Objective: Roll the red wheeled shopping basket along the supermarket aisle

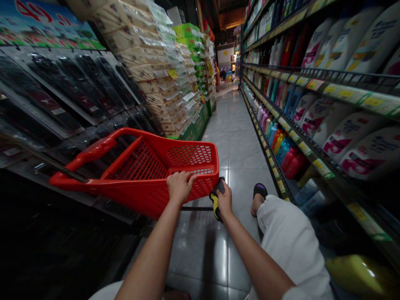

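A red plastic shopping cart [134, 183] stands tilted in view across the aisle, its handle toward the left. My left hand [180, 186] is closed over the near rim of its basket, fingers bent over the edge. Close to the basket's right-hand corner, my right hand [225, 199] grips a dark grey and yellow cloth [215, 203], which hangs down beside the cart's wall. The palm side of my right hand is hidden, as is part of the cloth. Only the basket's mesh shows inside the cart.
Shelves of shampoo bottles [339, 129] line the right side, with price strips [315, 162] along their edges. Stacked cartons [150, 71] and hanging black packaged goods [71, 79] stand on the left. Grey tiled floor [229, 125] runs down the aisle. My sandalled foot [259, 192] is near the right shelf.
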Action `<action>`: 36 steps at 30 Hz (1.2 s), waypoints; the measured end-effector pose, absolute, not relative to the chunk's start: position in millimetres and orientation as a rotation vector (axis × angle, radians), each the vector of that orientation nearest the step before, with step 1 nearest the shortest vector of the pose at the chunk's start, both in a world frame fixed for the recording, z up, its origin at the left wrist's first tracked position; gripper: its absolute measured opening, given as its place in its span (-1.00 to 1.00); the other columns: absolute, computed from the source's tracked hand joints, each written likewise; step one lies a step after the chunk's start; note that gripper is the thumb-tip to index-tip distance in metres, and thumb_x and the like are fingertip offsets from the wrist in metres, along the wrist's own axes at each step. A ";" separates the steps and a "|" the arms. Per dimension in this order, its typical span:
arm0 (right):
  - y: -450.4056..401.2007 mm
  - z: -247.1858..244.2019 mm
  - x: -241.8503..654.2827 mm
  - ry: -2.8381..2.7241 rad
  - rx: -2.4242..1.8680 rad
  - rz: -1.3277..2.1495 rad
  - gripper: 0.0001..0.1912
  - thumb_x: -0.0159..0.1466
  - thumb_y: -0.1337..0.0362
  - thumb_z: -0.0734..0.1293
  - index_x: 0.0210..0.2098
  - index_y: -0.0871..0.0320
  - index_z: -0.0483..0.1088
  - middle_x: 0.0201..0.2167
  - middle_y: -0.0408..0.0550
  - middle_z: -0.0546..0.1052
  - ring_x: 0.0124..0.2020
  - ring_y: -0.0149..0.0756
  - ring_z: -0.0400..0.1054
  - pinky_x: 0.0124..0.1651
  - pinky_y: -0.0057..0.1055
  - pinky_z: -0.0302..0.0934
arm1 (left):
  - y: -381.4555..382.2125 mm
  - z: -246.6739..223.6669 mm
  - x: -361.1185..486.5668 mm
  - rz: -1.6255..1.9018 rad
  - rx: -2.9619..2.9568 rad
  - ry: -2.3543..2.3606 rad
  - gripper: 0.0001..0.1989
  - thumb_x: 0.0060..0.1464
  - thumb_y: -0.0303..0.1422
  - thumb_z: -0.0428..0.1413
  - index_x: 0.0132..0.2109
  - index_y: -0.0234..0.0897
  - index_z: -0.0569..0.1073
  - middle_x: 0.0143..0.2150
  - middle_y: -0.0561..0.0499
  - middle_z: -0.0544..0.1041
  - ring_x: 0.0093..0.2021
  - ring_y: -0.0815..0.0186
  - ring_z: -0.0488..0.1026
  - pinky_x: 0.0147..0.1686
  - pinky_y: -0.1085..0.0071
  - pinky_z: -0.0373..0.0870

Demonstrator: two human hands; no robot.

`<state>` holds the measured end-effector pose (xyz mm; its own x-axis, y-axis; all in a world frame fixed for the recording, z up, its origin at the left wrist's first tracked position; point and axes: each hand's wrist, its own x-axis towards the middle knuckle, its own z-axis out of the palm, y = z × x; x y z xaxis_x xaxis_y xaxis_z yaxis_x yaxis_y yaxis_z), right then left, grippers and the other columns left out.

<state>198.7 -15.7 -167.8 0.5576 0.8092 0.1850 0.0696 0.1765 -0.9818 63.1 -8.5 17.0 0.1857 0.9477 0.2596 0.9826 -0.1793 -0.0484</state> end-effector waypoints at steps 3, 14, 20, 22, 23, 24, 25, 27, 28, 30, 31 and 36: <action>-7.2 -138.4 198.0 -0.823 -1.324 0.562 -0.36 0.20 0.33 0.23 0.28 0.09 0.24 0.06 0.08 0.35 0.12 -0.21 0.27 0.23 -0.26 0.15 | -3.4 17.1 75.3 -0.248 -2.231 -1.905 -0.59 0.27 -0.05 -0.10 -0.17 -0.17 0.55 -0.14 -0.09 0.59 -0.08 0.09 0.42 -0.11 0.19 0.13; 7.2 -168.2 214.1 -0.873 -1.374 0.638 -0.33 0.16 0.37 0.21 0.28 0.09 0.26 -0.02 0.04 0.34 0.08 -0.20 0.28 0.22 -0.20 0.16 | 3.9 15.2 109.4 -0.309 -2.171 -1.978 -0.55 0.28 -0.06 -0.12 -0.15 -0.22 0.57 -0.18 -0.16 0.59 -0.08 0.05 0.42 -0.13 0.16 0.13; 8.4 -143.2 218.1 -0.950 -1.342 0.528 -0.31 0.18 0.36 0.22 0.32 0.05 0.19 0.15 0.07 0.25 0.23 -0.20 0.18 0.28 -0.23 0.10 | -4.9 19.7 125.4 -0.249 -2.147 -2.020 -0.55 0.30 -0.13 -0.16 -0.11 -0.25 0.55 -0.12 -0.19 0.59 -0.05 0.04 0.43 -0.10 0.14 0.17; 0.8 -162.2 216.9 -0.936 -1.402 0.600 -0.33 0.13 0.39 0.23 0.26 0.10 0.29 0.07 0.09 0.32 0.16 -0.15 0.26 0.24 -0.19 0.15 | -7.9 27.6 118.7 -0.176 -2.258 -1.954 -0.58 0.32 -0.20 -0.18 0.00 -0.25 0.52 -0.07 -0.19 0.58 -0.03 0.07 0.45 -0.07 0.16 0.20; -1.3 -171.4 217.3 -0.926 -1.423 0.640 -0.34 0.11 0.41 0.23 0.23 0.11 0.33 0.02 0.09 0.36 0.11 -0.14 0.31 0.21 -0.19 0.18 | -8.9 33.1 111.1 -0.130 -2.350 -1.898 -0.60 0.31 -0.25 -0.16 0.07 -0.23 0.48 -0.04 -0.18 0.58 -0.02 0.09 0.46 -0.05 0.19 0.23; -1.9 -178.0 218.6 -0.919 -1.431 0.673 -0.35 0.10 0.41 0.23 0.20 0.10 0.36 -0.03 0.07 0.39 0.06 -0.15 0.34 0.19 -0.19 0.20 | -9.5 39.5 100.8 -0.089 -2.466 -1.827 -0.60 0.29 -0.28 -0.13 0.15 -0.18 0.43 0.01 -0.16 0.57 -0.01 0.13 0.47 -0.05 0.23 0.25; -1.1 -180.9 220.5 -0.921 -1.423 0.694 -0.36 0.09 0.41 0.22 0.18 0.09 0.37 -0.07 0.04 0.41 0.03 -0.16 0.36 0.18 -0.20 0.21 | -9.9 46.4 88.1 -0.067 -2.560 -1.783 -0.60 0.28 -0.28 -0.11 0.18 -0.12 0.42 0.04 -0.12 0.56 0.01 0.17 0.48 -0.04 0.28 0.28; 3.2 -175.4 225.0 -0.939 -1.379 0.680 -0.36 0.10 0.41 0.22 0.19 0.07 0.36 -0.06 0.03 0.42 0.04 -0.19 0.35 0.19 -0.21 0.20 | -10.0 60.2 59.1 -0.012 -2.585 -1.832 -0.61 0.26 -0.22 -0.10 0.13 -0.05 0.46 0.03 -0.08 0.58 0.00 0.18 0.50 -0.06 0.34 0.32; 5.5 -168.8 226.8 -0.955 -1.351 0.652 -0.36 0.11 0.40 0.22 0.21 0.07 0.34 -0.01 0.04 0.41 0.07 -0.19 0.33 0.21 -0.21 0.19 | -10.1 66.2 45.0 0.048 -2.563 -1.890 -0.62 0.25 -0.16 -0.09 0.08 -0.06 0.50 -0.02 -0.08 0.60 -0.03 0.16 0.52 -0.09 0.35 0.34; 7.9 -155.7 227.7 -0.994 -1.297 0.590 -0.33 0.14 0.38 0.23 0.26 0.06 0.28 0.11 0.05 0.35 0.18 -0.21 0.25 0.24 -0.22 0.15 | -11.2 74.6 22.7 0.177 -2.546 -1.959 -0.60 0.22 -0.07 -0.08 -0.03 -0.08 0.56 -0.13 -0.09 0.63 -0.10 0.14 0.55 -0.14 0.36 0.36; 7.7 -152.1 226.8 -1.009 -1.282 0.572 -0.32 0.15 0.37 0.23 0.28 0.05 0.25 0.16 0.05 0.31 0.22 -0.22 0.21 0.26 -0.24 0.14 | -12.5 76.9 15.8 0.229 -2.535 -1.976 -0.59 0.22 -0.05 -0.09 -0.08 -0.09 0.57 -0.17 -0.09 0.64 -0.14 0.14 0.56 -0.17 0.36 0.37; 0.8 -170.0 218.7 -0.955 -1.404 0.682 -0.35 0.08 0.42 0.22 0.18 0.09 0.37 0.01 0.05 0.42 0.10 -0.19 0.33 0.17 -0.24 0.21 | -24.8 77.3 18.4 0.334 -2.453 -1.915 -0.52 0.27 -0.08 -0.19 -0.17 -0.18 0.56 -0.19 -0.20 0.63 -0.20 0.06 0.57 -0.25 0.28 0.35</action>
<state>218.7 0.8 -170.0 0.4833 0.8633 0.1451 0.1428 0.0857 -0.9860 18.4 -24.8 77.3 0.2285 0.9603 -0.1600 0.9577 -0.2513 -0.1402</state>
